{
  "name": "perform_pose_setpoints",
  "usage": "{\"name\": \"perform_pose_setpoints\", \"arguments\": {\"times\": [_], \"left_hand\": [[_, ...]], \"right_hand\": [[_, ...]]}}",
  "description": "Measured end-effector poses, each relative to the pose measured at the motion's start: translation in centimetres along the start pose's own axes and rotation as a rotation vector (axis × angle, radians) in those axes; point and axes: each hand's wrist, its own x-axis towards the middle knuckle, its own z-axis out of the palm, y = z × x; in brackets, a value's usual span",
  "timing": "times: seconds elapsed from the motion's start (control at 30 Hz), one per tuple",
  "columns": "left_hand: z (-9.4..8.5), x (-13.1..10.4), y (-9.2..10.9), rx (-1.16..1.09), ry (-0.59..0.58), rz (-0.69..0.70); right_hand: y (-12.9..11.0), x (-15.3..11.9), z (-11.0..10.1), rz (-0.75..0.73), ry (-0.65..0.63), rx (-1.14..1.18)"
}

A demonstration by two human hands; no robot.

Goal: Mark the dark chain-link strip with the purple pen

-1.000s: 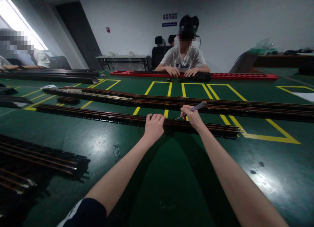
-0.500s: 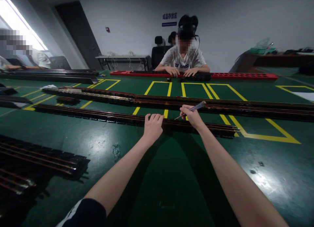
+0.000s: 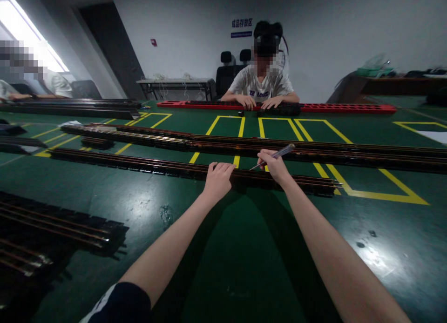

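A long black rail with copper-coloured strips (image 3: 153,165) is laid crosswise on the green surface (image 3: 240,253), and both hands are placed over it. By the right hand (image 3: 275,168), a screwdriver-like tool (image 3: 284,151) is grasped, with the grip closed about its lower part. The handle is pointed up and to the right, beyond the fingers, and the thin shaft is directed down and to the left, below the grip. Its tip is seen at the rail, between the two hands; whether the metal is touched by it cannot be told.

The left hand (image 3: 219,179) is laid over the rail, to the left of the tip, with the fingers bent toward the far edge. Whether the rail is clasped by this grip or only pressed cannot be told. The rail is extended far to the left of this hand, while on the right it is ended a shorter way past the right hand.

Behind, similar dark rails (image 3: 314,153) are placed, well apart from the left hand and nearer to the tool's handle. Across the surface, a red rail (image 3: 349,109) is touched by the hands of a co-worker (image 3: 260,83).
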Motion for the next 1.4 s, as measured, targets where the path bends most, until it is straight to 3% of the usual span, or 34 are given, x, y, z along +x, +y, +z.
{"name": "perform_pose_setpoints", "arguments": {"times": [0.6, 1.4], "left_hand": [[0.3, 0.0, -0.2, 0.0, 0.01, 0.006], [0.0, 0.0, 0.1, 0.022, -0.027, -0.009]], "right_hand": [[0.9, 0.4, -0.2, -0.006, 0.047, 0.075], [1.1, 0.3, -0.1, -0.027, 0.02, -0.006]]}}
